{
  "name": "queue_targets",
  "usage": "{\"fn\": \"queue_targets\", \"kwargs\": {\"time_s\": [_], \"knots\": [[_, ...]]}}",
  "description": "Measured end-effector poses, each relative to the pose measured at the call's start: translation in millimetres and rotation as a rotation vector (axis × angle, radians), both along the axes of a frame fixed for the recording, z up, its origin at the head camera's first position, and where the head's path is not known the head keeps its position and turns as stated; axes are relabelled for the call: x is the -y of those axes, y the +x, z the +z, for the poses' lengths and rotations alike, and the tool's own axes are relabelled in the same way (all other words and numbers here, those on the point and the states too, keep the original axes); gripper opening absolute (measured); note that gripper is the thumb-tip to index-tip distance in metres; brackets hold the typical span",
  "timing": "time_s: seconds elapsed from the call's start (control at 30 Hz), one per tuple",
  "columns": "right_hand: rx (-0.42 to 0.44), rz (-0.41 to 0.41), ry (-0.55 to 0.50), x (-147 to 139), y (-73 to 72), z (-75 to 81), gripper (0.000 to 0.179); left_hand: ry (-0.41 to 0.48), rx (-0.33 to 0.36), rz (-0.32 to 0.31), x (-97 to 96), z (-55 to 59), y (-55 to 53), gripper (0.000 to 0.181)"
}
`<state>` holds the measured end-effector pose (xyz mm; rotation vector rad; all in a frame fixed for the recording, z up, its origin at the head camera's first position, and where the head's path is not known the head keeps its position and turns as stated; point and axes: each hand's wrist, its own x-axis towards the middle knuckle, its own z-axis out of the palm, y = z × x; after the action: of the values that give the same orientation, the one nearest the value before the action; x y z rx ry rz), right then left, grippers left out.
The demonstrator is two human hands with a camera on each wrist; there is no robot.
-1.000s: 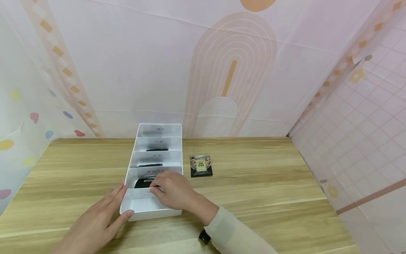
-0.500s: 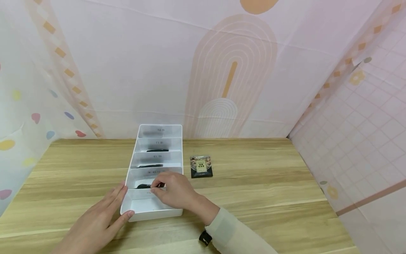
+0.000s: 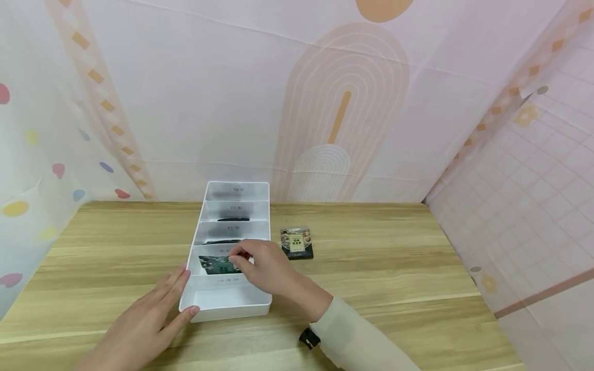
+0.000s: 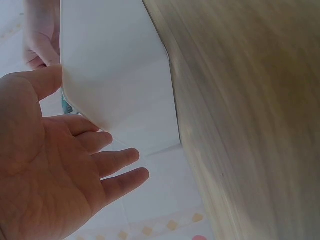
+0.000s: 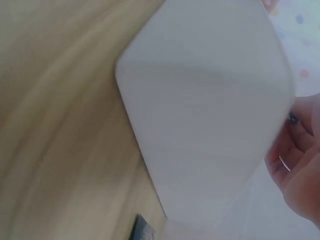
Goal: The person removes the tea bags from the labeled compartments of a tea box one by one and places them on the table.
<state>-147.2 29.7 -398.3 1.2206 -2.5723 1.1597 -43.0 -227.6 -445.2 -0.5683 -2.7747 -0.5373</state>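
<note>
A long white divided box (image 3: pixel 229 312) stands on the table, its compartments marked with printed labels. In the second compartment from the near end, a dark green tea packet (image 3: pixel 218 265) shows its printed face, tilted. My right hand (image 3: pixel 266 265) pinches this packet's right end between thumb and fingers. In the right wrist view, the hand (image 5: pixel 300 160) is partly cut off beside the box's wall, with only a small dark bit at the fingers. My left hand (image 3: pixel 150 312) rests against the box's near left corner; the left wrist view shows its fingers (image 4: pixel 117 162) extended, touching the wall.
Another tea packet (image 3: pixel 296 243), dark with a yellow label, lies flat on the wooden table (image 3: pixel 394 268) to the right of the box. Dark packet edges (image 3: pixel 233 219) show in compartments farther back. A patterned cloth wall (image 3: pixel 223 103) rises behind the table.
The packet at my right fingers has gone from dark and low in its compartment to raised, its green printed face showing. My right hand has risen slightly; the left stays against the box.
</note>
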Motion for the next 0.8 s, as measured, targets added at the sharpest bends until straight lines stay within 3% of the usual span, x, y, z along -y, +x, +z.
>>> {"fn": "queue_targets", "kwargs": {"time_s": [0.3, 0.47, 0.8], "knots": [[0.067, -0.051, -0.099, -12, -6.8, 16.3, 0.007, -0.019, 0.067, 0.022, -0.8, 1.8, 0.8, 0.076], [0.035, -0.062, -0.134, -20, -9.1, 25.9, 0.006, -0.021, 0.085, 0.025, -1.5, 2.4, 0.6, 0.077], [0.022, -0.122, -0.127, -38, -17.5, 38.4, 0.006, -0.006, 0.028, 0.007, -2.5, 0.9, -0.5, 0.076]]}}
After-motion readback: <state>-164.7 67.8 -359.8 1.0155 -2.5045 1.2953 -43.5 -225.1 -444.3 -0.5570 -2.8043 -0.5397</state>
